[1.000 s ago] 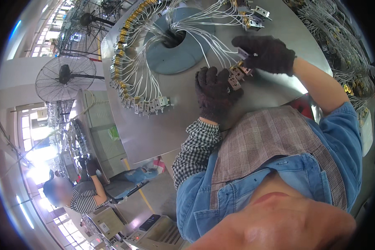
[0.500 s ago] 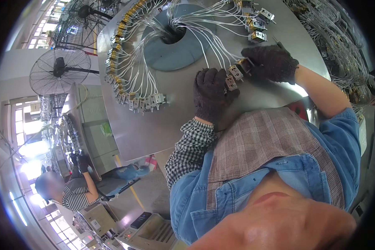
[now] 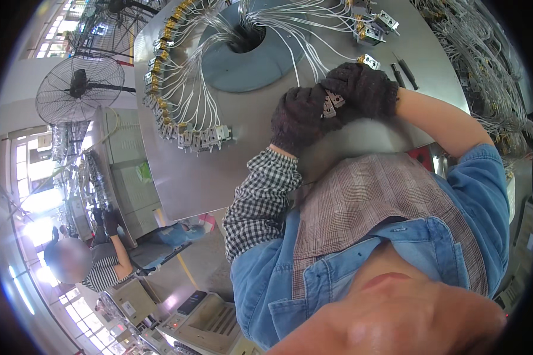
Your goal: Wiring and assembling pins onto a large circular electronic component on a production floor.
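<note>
Both my hands wear dark knit gloves and meet over a steel table [image 3: 219, 171]. My left hand [image 3: 299, 118] and my right hand [image 3: 361, 89] together pinch a small metal connector part [image 3: 333, 103] with a thin white wire running from it. The wire joins a fan of white wires [image 3: 302, 41] spreading out of a round hole [image 3: 243, 41] in a blue-grey disc. A curved row of small brass and metal connector blocks [image 3: 189, 139] lies to the left of my hands.
More connector blocks [image 3: 370, 29] sit at the table's far side, with two dark tools [image 3: 405, 71] beside them. Wire bundles [image 3: 485, 59] hang at the right. A pedestal fan [image 3: 80, 89] stands left. Another person [image 3: 95, 260] works at a bench at lower left.
My two hands have drawn closer together and nearer to me, bringing the small connector part with them. The view has shifted slightly.
</note>
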`<state>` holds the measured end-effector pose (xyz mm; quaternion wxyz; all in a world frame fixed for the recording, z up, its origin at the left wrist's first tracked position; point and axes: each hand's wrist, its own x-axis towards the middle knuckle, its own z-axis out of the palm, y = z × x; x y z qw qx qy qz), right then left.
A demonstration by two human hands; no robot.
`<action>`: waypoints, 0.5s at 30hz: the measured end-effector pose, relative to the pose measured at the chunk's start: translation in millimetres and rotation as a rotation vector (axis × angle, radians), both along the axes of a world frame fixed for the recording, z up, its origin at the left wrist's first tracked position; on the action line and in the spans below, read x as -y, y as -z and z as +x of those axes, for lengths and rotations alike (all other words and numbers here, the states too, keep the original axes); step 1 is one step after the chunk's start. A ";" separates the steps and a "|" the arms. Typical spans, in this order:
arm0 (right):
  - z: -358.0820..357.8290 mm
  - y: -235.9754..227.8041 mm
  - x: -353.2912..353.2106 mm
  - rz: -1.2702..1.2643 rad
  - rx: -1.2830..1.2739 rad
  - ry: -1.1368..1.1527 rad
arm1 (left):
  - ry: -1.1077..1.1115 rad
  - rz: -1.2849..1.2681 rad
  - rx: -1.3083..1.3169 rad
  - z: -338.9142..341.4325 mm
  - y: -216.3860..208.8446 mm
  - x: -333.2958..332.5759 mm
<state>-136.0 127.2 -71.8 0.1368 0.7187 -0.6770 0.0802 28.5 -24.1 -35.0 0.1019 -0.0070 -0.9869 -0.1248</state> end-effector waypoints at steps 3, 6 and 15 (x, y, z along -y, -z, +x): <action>3.5 -9.7 3.2 -0.013 0.000 0.045 | 0.027 0.010 -0.001 -7.3 0.5 6.6; 3.9 -16.3 11.0 0.128 -0.085 0.148 | 0.012 0.013 0.102 -13.5 0.0 11.4; -30.9 -12.5 30.0 0.217 0.284 0.044 | 0.046 0.201 0.232 -34.4 -11.2 29.5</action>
